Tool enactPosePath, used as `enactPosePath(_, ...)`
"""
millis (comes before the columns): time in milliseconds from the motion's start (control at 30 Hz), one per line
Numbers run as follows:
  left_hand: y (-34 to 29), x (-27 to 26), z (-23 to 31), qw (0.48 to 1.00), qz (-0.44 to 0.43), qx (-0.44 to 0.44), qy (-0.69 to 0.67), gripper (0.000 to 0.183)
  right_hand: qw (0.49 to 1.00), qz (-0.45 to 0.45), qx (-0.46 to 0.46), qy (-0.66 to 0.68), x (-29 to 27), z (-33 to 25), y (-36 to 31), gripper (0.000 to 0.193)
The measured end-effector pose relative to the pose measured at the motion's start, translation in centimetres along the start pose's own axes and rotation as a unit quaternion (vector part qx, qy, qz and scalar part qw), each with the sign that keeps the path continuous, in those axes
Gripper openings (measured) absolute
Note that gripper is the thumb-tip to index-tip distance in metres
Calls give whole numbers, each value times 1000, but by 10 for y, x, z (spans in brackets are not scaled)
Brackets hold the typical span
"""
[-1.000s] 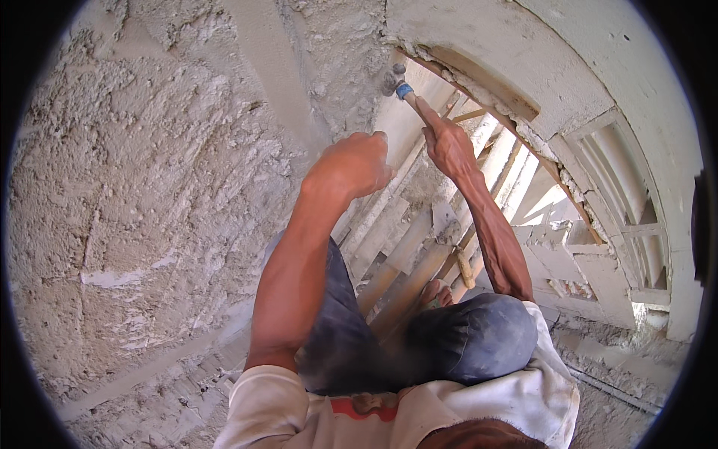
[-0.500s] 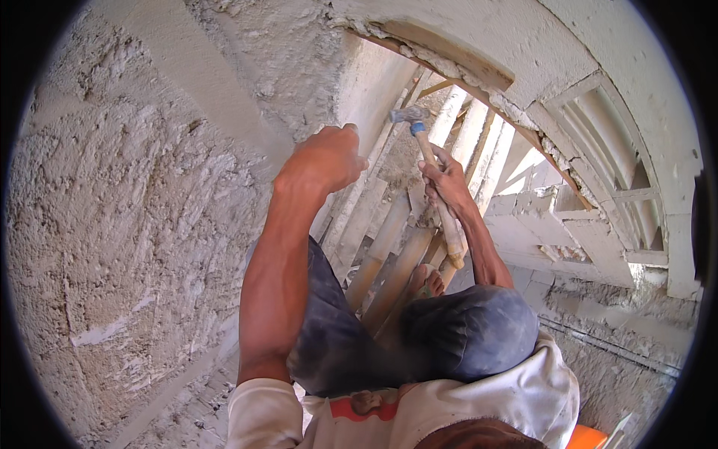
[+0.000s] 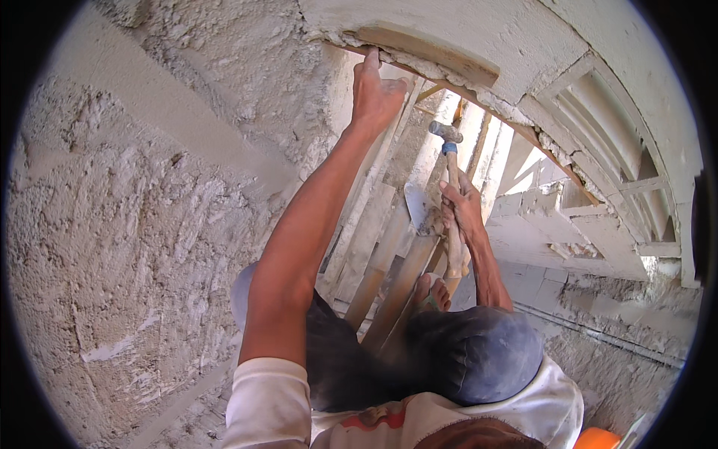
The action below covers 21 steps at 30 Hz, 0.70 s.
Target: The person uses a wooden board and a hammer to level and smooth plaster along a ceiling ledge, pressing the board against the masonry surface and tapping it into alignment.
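My right hand [image 3: 465, 211] is closed round the wooden handle of a hammer [image 3: 446, 133], whose grey head points up and has a blue band below it. A trowel [image 3: 416, 206] with a pale blade shows just left of the handle; its grip is hidden. At the upper middle, my left hand [image 3: 376, 96] reaches up to the wooden board [image 3: 340, 49] along the lower edge of the pale wall. One finger stretches up to that edge and the thumb stands apart. The remaining fingers are partly hidden, and nothing shows held in them.
A rough plastered wall [image 3: 127, 247] fills the left side. Long poles and planks [image 3: 366, 262] run below my hands, with my foot [image 3: 435, 295] on them. A slatted vent block [image 3: 609, 135] sits in the wall at right. Something orange [image 3: 597, 438] lies at the lower right.
My left hand has risen from beside the plastered wall to the board's edge, and its finger has stretched out. The hammer has shifted slightly right and stands more upright. The trowel's blade shows more plainly.
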State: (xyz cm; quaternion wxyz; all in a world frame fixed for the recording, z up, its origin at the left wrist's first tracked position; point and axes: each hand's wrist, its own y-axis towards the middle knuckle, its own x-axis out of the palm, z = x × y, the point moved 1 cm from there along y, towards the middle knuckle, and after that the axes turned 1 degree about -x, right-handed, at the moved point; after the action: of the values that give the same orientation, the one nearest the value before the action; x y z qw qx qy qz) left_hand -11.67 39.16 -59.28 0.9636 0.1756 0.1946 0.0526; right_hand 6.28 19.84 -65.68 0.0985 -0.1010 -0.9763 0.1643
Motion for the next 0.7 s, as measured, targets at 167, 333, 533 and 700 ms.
enactPosePath(167,-4,-5,2,998,-58,-5,-26,41,1000,21,14,7,-17,10,-14,52)
enactPosePath(333,-9,-4,16,906,-213,-229,-286,49,999,33,20,19,-26,11,-12,52)
enactPosePath(533,-14,10,32,787,-225,-242,-521,76,998,55,-41,4,-32,-11,3,53)
enactPosePath(700,-26,45,33,754,-294,-251,-531,59,997,63,-39,24,-49,-24,10,48)
